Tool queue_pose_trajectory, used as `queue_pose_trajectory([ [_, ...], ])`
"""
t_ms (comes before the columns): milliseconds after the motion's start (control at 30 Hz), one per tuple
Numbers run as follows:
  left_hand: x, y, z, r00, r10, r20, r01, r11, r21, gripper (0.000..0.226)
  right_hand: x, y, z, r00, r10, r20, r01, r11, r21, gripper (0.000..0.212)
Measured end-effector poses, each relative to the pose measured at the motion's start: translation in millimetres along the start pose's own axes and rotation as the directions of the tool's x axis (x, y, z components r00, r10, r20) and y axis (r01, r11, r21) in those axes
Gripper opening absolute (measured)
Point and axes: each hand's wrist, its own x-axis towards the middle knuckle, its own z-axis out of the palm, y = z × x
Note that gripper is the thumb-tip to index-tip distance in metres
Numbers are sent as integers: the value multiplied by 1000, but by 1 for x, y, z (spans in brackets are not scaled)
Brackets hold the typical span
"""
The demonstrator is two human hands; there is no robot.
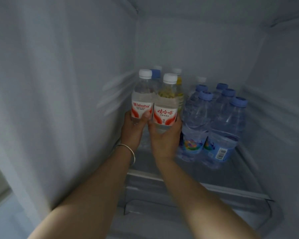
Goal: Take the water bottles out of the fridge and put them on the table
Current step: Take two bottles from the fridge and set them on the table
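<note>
White fridge walls (76, 83) stand all around, and a clear shelf (240, 178) lies inside. Both arms reach in. On the left, the left hand (131, 128) has its fingers curled round a small water bottle (142, 97) with a white cap and a red label. Just beside it, touching, the right hand (164, 138) grips a second small bottle (166, 107) of the same kind. A thin bracelet (128, 152) sits on the left wrist. More bottles stand behind the two. On the right, a pack of blue-capped bottles (214, 125) rests on the shelf.
</note>
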Motion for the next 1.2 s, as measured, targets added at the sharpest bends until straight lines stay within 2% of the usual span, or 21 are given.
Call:
queue_pose_trajectory([
  [67, 0, 6, 0, 1000, 18, 12, -18, 1000, -23, 18, 2, -1, 0, 1000, 12, -3, -12, 1000, 27, 78],
  [100, -3, 11, -1, 1000, 13, 11, -13, 999, -32, 13, 3, -2, 0, 1000, 4, 1, -4, 1000, 31, 77],
  [367, -49, 31, -21, 999, -28, -23, 28, 999, -21, 6, -29, -23, -24, 998, -17, 68, 16, 1000, 26, 73],
  [400, -55, 35, -23, 999, -36, -14, 36, 999, -4, 17, -36, -27, -30, 998, -14, 65, 12, 1000, 28, 72],
  [500, -79, 55, -25, 999, -34, -1, 34, 999, 4, 78, -55, -49, -56, 999, 7, 54, -9, 999, 40, 67],
  [534, -89, 64, -23, 1000, -24, 12, 24, 1000, 0, 84, -61, -58, -66, 999, 6, 49, -8, 999, 39, 64],
  [667, -140, 110, -17, 999, -1, 42, 3, 998, -64, 68, -95, -107, -111, 994, -87, -60, 83, 994, -66, 54],
  [800, -208, 143, -14, 982, 20, 188, 4, 992, -127, 55, -154, -152, -163, 967, -156, -203, 124, 979, -162, 56],
  [1034, -339, 170, 2, 904, -50, 424, 110, 987, -119, 58, -265, -197, -270, 918, -73, -389, -32, 966, -257, 52],
  [1201, -444, 193, 36, 796, -79, 600, 158, 984, -79, 67, -341, -220, -362, 845, -16, -534, -157, 948, -276, 56],
])
